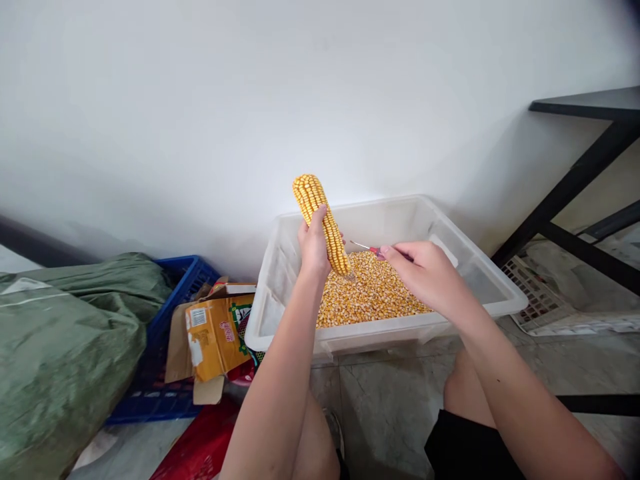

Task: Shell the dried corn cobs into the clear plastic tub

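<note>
A full ear of corn (323, 223), its rows of yellow kernels intact where I can see them, is gripped by my left hand (314, 247). It leans, top end up and to the left, over a white plastic bin (500, 297). To its right, my right hand (420, 270) is closed around the red handle of a screwdriver (374, 250). The thin metal shaft points left at the cob, with a small gap between them. Below both hands, loose corn kernels (375, 293) cover the bin's floor.
Left of the bin are a flattened orange carton (220, 337), a blue crate (150, 373) and a large green sack (75, 340). A black-framed table (565, 180) stands at the right, above a white basket (530, 293). A white wall (300, 87) rises behind.
</note>
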{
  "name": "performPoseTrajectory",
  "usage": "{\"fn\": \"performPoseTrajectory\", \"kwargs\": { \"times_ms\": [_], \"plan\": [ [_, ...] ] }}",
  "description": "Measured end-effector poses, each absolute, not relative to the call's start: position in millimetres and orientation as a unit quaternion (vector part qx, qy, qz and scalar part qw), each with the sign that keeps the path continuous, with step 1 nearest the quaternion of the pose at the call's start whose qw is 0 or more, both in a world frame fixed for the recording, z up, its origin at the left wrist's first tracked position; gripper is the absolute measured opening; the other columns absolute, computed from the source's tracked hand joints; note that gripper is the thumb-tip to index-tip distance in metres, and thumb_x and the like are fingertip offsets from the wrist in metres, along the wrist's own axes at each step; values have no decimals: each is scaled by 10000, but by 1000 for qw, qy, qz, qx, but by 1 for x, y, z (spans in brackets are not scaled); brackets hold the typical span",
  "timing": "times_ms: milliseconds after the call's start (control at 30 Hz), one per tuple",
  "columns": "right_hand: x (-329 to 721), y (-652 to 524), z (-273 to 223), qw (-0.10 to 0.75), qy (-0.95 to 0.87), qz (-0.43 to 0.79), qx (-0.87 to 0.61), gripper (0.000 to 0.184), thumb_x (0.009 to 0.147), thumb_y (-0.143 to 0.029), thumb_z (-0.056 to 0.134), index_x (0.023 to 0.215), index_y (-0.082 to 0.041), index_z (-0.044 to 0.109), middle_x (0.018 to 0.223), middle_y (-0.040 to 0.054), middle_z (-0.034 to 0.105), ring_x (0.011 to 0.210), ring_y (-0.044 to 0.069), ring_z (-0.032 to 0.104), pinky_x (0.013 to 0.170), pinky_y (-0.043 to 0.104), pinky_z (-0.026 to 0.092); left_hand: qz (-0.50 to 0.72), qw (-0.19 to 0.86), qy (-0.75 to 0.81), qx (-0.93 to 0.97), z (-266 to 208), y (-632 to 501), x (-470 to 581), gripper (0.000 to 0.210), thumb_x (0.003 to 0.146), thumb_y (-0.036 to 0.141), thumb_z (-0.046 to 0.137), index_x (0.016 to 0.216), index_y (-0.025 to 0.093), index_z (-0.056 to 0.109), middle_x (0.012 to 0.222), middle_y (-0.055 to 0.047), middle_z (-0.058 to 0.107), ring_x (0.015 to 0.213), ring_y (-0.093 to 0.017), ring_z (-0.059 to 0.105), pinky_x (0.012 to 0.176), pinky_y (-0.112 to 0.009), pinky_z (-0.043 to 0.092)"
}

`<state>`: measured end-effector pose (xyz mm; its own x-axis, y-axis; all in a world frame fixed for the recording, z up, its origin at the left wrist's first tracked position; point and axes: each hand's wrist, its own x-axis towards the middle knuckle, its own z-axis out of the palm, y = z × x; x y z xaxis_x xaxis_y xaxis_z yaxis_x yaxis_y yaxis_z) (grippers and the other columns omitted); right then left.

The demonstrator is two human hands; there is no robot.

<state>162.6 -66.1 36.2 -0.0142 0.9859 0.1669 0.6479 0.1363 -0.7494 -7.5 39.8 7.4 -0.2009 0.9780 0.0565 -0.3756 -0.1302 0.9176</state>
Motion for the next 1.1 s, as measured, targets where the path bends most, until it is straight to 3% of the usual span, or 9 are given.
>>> {"fn": "performPoseTrajectory", "kwargs": {
  "times_ms": [267, 467, 733, 833, 1000, 1100],
  "plan": [
    [162, -58, 25, 342, -661, 322, -585, 431, 943, -516, 458, 706, -179, 586, 537, -61, 316, 499, 106, 342, 502, 279, 211, 628, 531, 397, 408, 10, 35, -6, 473, 706, 587, 686, 930, 199, 533, 669, 0, 567, 508, -125, 555, 465, -255, 443],
    [149, -70, 31, 328, -698, 186, -609, 451, 972, -413, 430, 587, -189, 500, 494, -31, 388, 488, 111, 348, 525, 300, 203, 628, 500, 407, 436, 11, 32, -1, 415, 726, 552, 696, 870, 204, 521, 653, 9, 524, 536, -126, 564, 487, -248, 460],
    [131, -75, 28, 278, -723, 77, -628, 428, 995, -327, 374, 679, -183, 624, 564, 41, 574, 499, 139, 423, 543, 309, 223, 647, 475, 393, 449, 8, 35, 0, 390, 720, 513, 729, 893, 197, 578, 719, -7, 508, 593, -118, 533, 530, -255, 519],
    [139, -73, 31, 271, -749, 91, -598, 407, 1003, -326, 380, 706, -180, 617, 610, 39, 600, 535, 137, 456, 557, 306, 232, 630, 505, 393, 439, 9, 36, -5, 423, 717, 544, 724, 892, 193, 567, 704, -11, 521, 595, -127, 546, 543, -266, 531],
    [157, -67, 37, 279, -757, 189, -560, 434, 1007, -378, 399, 637, -189, 527, 522, -23, 485, 484, 104, 405, 531, 292, 227, 598, 539, 390, 446, 10, 33, -5, 412, 735, 551, 705, 874, 188, 568, 696, -30, 554, 576, -137, 564, 535, -287, 534],
    [153, -70, 33, 276, -747, 174, -580, 430, 1014, -374, 377, 662, -189, 540, 542, -13, 513, 498, 110, 430, 529, 288, 224, 608, 526, 393, 447, 10, 32, -1, 413, 715, 535, 734, 870, 188, 571, 697, -22, 549, 597, -138, 579, 519, -267, 523]
  ]
}}
